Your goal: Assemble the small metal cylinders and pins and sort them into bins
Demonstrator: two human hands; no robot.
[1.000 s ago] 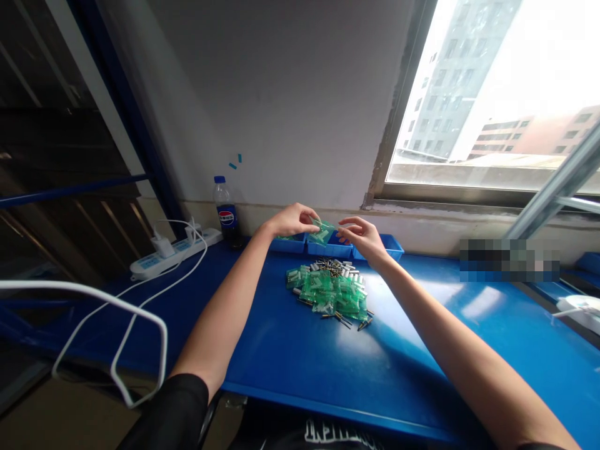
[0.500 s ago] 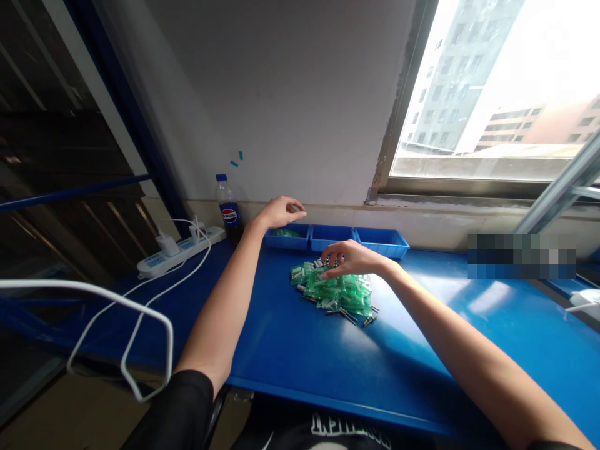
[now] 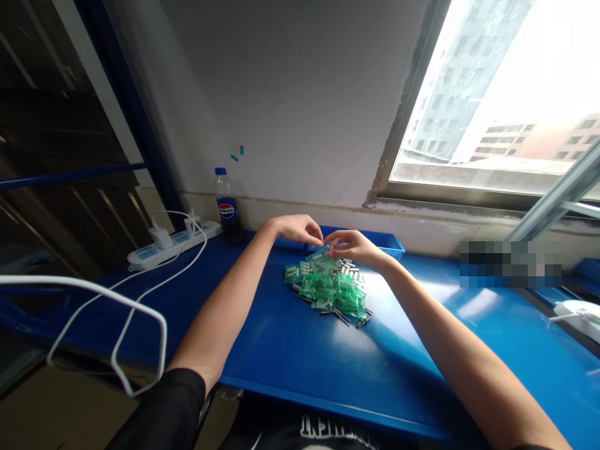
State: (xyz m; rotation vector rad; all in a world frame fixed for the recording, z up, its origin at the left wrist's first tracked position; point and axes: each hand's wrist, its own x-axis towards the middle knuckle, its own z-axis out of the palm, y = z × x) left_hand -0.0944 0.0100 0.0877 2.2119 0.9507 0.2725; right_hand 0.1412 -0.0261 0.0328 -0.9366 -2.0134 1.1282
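Note:
Above the pile my two hands meet, fingertips almost touching. A small clear green plastic bag (image 3: 318, 257) hangs at the fingers of my right hand (image 3: 355, 247), which is closed on its upper edge. My left hand (image 3: 298, 229) is closed in a pinch at the same spot; what lies between its fingertips is too small to make out. Below them is a heap of green plastic bags (image 3: 334, 291) on the blue table (image 3: 281, 350). Small metal pins (image 3: 344, 317) and white cylindrical pieces (image 3: 349, 269) lie loose around and among the bags.
Behind my hands a row of blue bins (image 3: 391, 242) stands against the wall, partly covered by them. To the left are a cola bottle (image 3: 228, 209) and a white power strip (image 3: 175, 247) with plugs and a looping white cable (image 3: 162, 325). A window (image 3: 487, 125) is at the right.
My left hand has come down and right from above the left bin to meet my right hand. My right hand has lifted slightly from the heap, and a green bag now shows at its fingers.

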